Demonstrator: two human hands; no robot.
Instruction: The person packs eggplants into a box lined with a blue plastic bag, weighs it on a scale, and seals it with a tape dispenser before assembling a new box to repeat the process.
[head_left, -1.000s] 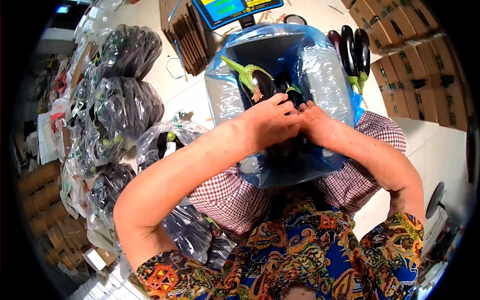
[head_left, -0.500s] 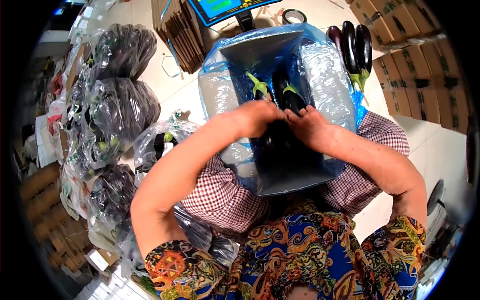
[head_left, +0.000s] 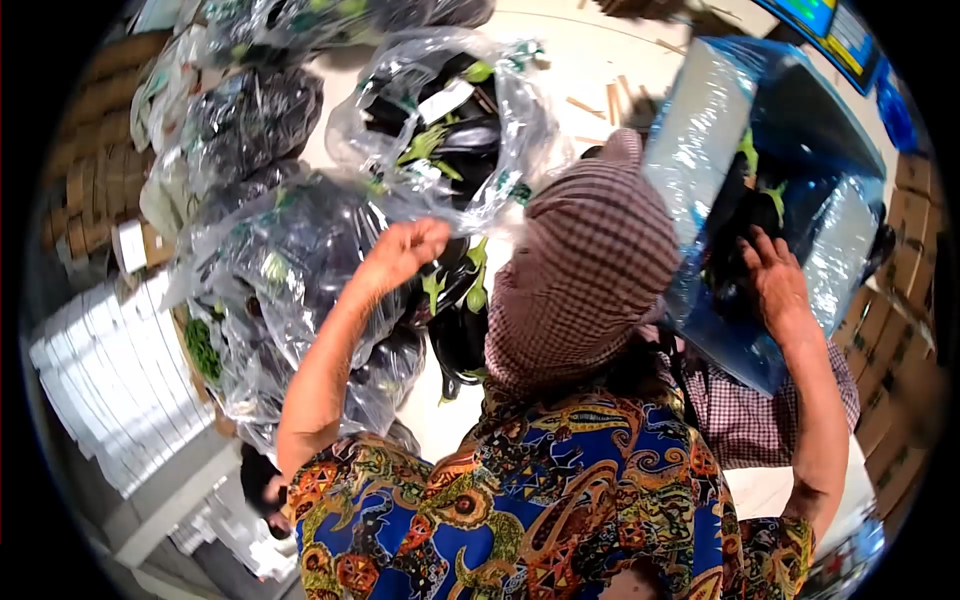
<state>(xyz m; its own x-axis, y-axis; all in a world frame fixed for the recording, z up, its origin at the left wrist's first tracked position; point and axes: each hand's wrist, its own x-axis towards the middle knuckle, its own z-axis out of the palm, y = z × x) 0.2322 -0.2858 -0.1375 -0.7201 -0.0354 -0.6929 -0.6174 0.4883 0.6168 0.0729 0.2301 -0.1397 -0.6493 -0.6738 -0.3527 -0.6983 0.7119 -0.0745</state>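
Observation:
My left hand point(head_left: 405, 254) hovers over the edge of a clear plastic bag point(head_left: 345, 150), with loose eggplants point(head_left: 460, 338) lying just beside it on the floor. Its fingers are bent together, and whether they pinch anything is too small to tell. My right hand point(head_left: 776, 275) reaches into a box lined with blue plastic point(head_left: 735, 355), its fingers spread on dark eggplants point(head_left: 757, 212) with green stems. Pale wrapped blocks point(head_left: 700, 135) line both sides of the box. More eggplants point(head_left: 472, 137) and a white label fill the open clear bag.
Filled plastic bags point(head_left: 250, 115) crowd the left side. White stacked boxes point(head_left: 105, 370) stand at the lower left, and brown cartons point(head_left: 915, 205) at the right. A blue-framed display point(head_left: 815, 20) is at the top right. Part of another person point(head_left: 262, 490) shows at the lower left.
The view has swung left. My left hand has left the lined box and moved out to the bags and loose eggplants. My right hand remains in the box, its fingers now spread.

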